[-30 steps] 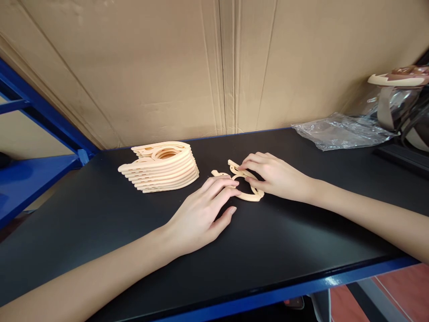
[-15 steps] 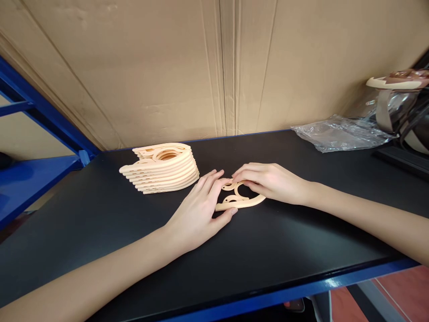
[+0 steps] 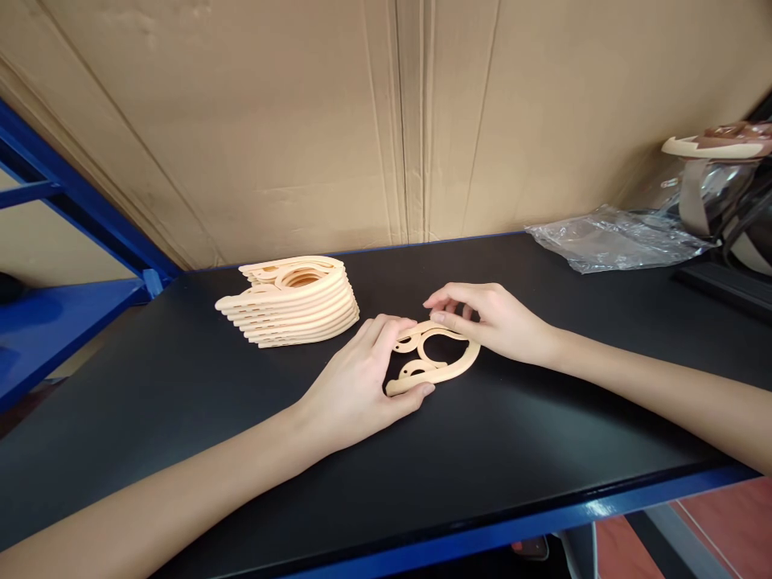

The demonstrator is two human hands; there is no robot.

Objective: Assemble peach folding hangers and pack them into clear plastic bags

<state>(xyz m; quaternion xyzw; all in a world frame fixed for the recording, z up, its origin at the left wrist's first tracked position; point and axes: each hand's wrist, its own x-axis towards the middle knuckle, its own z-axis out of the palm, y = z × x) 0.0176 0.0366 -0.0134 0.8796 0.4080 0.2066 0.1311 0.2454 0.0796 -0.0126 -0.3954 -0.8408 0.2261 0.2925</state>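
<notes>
A beige folding clothes hanger [image 3: 461,366], folded into a rounded loop with two curled inner pieces, is on the black tabletop before me. My left hand [image 3: 365,382] grips its left end, thumb along the near side and fingers over the far side. That left end is partly covered by the hand. Over the far right edge of the hanger hovers my right hand [image 3: 491,318], its fingers loosely bent and parted from the thumb, with nothing seen between them. Whether its underside touches the hanger is hidden. Left of my hands stands a neat stack of matching hangers [image 3: 295,310].
A clear plastic bag [image 3: 615,240] lies at the back right, beside a brown and cream object [image 3: 717,149] and dark items. Cardboard [image 3: 271,121] walls off the back. A blue metal frame [image 3: 121,209] rises at the left, and a blue edge [image 3: 543,519] borders the table's front.
My right hand has drawn its fingers up and away from the hanger's middle, uncovering more of its ring. The hanger has shifted slightly toward me at its left end, still in my left hand.
</notes>
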